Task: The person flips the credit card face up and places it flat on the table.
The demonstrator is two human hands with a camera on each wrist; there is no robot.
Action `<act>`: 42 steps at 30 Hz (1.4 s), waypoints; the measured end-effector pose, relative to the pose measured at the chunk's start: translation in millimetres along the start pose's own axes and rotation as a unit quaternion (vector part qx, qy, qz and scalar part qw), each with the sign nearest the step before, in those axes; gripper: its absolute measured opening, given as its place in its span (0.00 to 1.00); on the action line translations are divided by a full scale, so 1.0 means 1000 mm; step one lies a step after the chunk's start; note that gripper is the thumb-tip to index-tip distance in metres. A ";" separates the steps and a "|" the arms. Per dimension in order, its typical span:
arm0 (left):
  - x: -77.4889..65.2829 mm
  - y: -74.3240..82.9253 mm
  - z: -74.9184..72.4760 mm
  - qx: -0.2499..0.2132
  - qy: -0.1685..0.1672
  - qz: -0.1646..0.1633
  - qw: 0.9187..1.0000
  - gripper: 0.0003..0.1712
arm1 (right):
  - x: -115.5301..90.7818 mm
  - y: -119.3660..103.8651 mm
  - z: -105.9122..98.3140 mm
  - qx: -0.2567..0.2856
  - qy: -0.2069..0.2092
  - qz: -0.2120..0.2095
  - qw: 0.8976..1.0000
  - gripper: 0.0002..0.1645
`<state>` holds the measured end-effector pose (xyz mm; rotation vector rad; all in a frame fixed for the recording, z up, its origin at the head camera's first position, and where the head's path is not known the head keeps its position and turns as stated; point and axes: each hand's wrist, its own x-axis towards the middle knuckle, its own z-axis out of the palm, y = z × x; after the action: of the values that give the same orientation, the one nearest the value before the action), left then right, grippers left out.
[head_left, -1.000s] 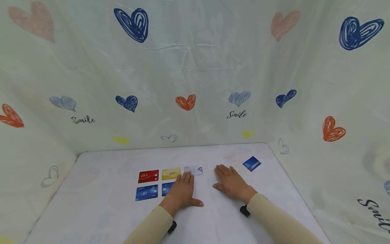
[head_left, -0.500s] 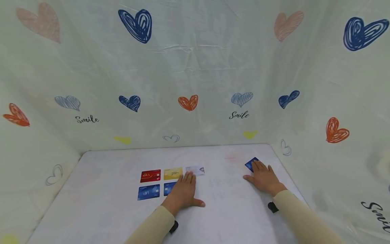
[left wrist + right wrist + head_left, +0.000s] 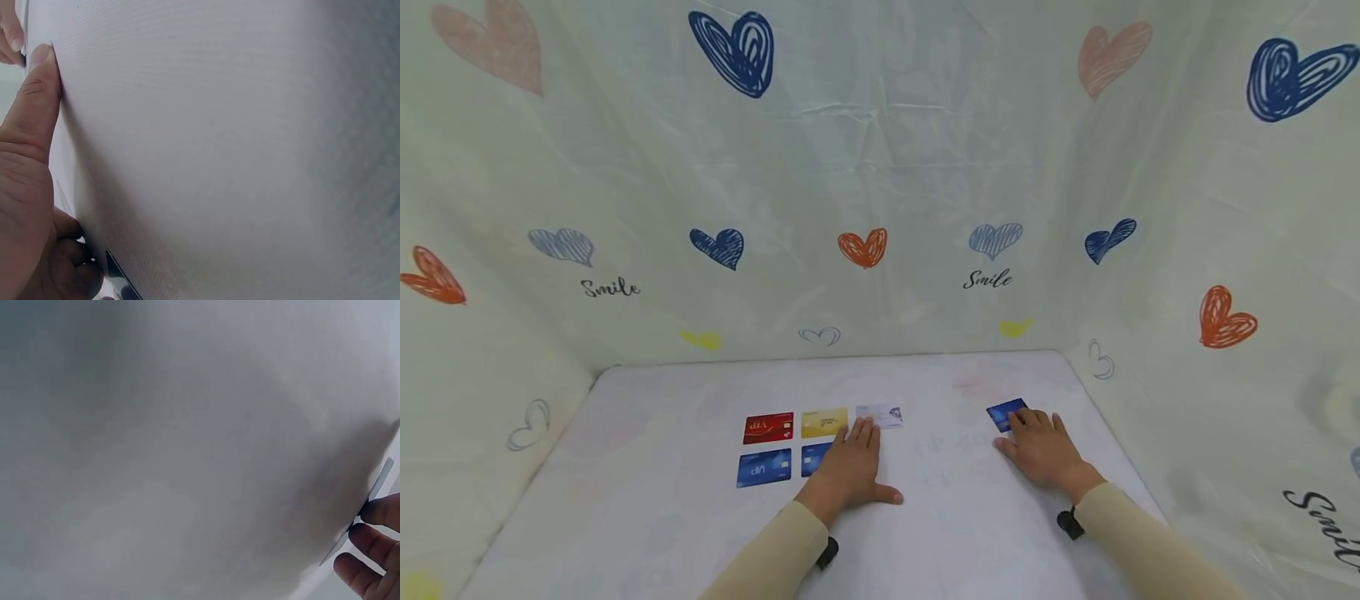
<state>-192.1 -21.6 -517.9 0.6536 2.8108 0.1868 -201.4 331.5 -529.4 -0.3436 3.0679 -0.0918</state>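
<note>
My left hand point(image 3: 852, 467) lies palm down, its thumb spread to the side. Its fingertips reach the lower edge of a white card point(image 3: 883, 415) and the hand covers part of a blue card point(image 3: 812, 458). On the right, the fingertips of my right hand point(image 3: 1047, 446) rest on another blue card point(image 3: 1003, 413), hiding its lower right part. In the right wrist view this card point(image 3: 382, 475) shows nearly edge-on against the fingertips. A sliver of a card point(image 3: 122, 279) is visible beside the left fingers in the left wrist view.
A red card point(image 3: 767, 428) and a yellow card point(image 3: 820, 422) lie left of the white one, in one row. Below the red card is a blue VIP card point(image 3: 763, 468). A heart-printed curtain point(image 3: 925, 183) surrounds the white table point(image 3: 647, 500) at the back and sides.
My right hand has moved right from mid-table onto the blue card. That card has since slid slightly left and turned closer to square. The left hand stays in place.
</note>
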 end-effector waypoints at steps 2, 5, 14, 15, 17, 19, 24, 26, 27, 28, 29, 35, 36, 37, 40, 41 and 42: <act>-0.001 0.000 -0.001 0.002 0.001 0.000 1.000 0.69 | -0.005 -0.005 0.000 -0.010 0.008 -0.018 1.000 0.40; -0.001 0.001 -0.002 0.003 0.002 0.000 1.000 0.69 | -0.012 -0.012 0.001 -0.016 0.010 -0.038 0.999 0.37; 0.001 -0.001 0.000 0.005 -0.004 0.000 1.000 0.70 | -0.027 -0.036 0.004 -0.027 -0.011 -0.065 0.997 0.37; 0.001 -0.001 0.000 0.007 -0.005 0.000 1.000 0.70 | -0.028 -0.039 0.004 -0.031 -0.008 -0.069 0.997 0.36; 0.002 -0.001 0.001 0.008 -0.005 -0.001 1.000 0.70 | -0.029 -0.045 0.006 -0.035 -0.003 -0.078 0.996 0.36; 0.003 0.000 0.002 0.009 -0.005 -0.003 1.000 0.70 | -0.029 -0.052 0.007 -0.037 0.001 -0.087 0.996 0.35; 0.000 0.001 0.005 0.008 0.005 0.005 1.000 0.68 | -0.031 -0.069 0.008 -0.044 0.010 -0.104 0.994 0.33; -0.003 0.005 0.007 0.009 0.009 0.017 1.000 0.64 | -0.032 -0.076 0.007 -0.048 0.016 -0.108 0.993 0.33; -0.006 0.007 0.007 0.009 0.010 0.023 1.000 0.62 | -0.032 -0.079 0.007 -0.052 0.019 -0.111 0.992 0.33; -0.009 0.011 0.007 0.009 0.010 0.030 0.999 0.60 | -0.032 -0.083 0.006 -0.059 0.021 -0.113 0.992 0.33; -0.013 0.015 0.006 0.007 0.008 0.036 0.999 0.58 | -0.032 -0.087 0.006 -0.064 0.026 -0.114 0.991 0.33; -0.032 0.047 0.008 0.040 -0.001 0.089 0.995 0.52 | -0.030 -0.112 0.010 -0.103 0.040 -0.118 0.987 0.33; -0.033 0.051 0.009 0.049 -0.002 0.097 0.994 0.52 | -0.030 -0.115 0.011 -0.107 0.040 -0.120 0.986 0.33; -0.035 0.054 0.011 0.054 -0.003 0.103 0.993 0.52 | -0.030 -0.119 0.011 -0.106 0.045 -0.125 0.985 0.33; -0.037 0.060 0.016 0.069 -0.005 0.113 0.991 0.53 | -0.031 -0.129 0.013 -0.104 0.057 -0.140 0.983 0.31; -0.037 0.060 0.018 0.072 -0.006 0.114 0.991 0.54 | -0.031 -0.131 0.014 -0.100 0.058 -0.146 0.983 0.31; -0.037 0.060 0.020 0.073 -0.009 0.114 0.991 0.55 | -0.032 -0.133 0.014 -0.096 0.056 -0.150 0.982 0.31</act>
<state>-129.0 16.6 -518.7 1.0058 2.7457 0.0145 -140.6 208.2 -533.6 -0.8386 3.1153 0.1807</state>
